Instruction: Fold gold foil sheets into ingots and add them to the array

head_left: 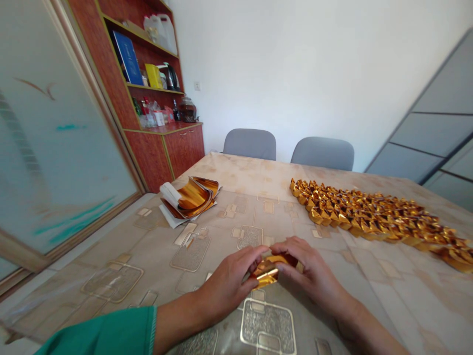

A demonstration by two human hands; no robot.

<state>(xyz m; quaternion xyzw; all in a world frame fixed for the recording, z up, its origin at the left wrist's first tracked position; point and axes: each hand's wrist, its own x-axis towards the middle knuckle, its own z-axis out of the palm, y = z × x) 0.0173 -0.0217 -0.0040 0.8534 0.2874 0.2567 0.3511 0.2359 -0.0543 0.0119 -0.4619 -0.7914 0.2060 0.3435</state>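
Observation:
Between my two hands, just above the near part of the table, is a folded piece of gold foil paper (268, 277). My left hand (236, 272) pinches its left end with thumb and fingers. Closed on the right end is my right hand (305, 264), its thumb pressed along the near side. Part of the foil is hidden behind the fingers. Farther off on the left lies a curled stack of gold foil sheets (195, 196) with white paper. Rows of folded gold foil pieces (362, 212) stand packed together on the right.
A patterned plastic cover lies over the table (254, 172). Two grey chairs (250, 143) stand at its far edge. A red-brown shelf cabinet (148, 148) holding containers and a kettle is at the back left, beside a frosted sliding door (55, 138).

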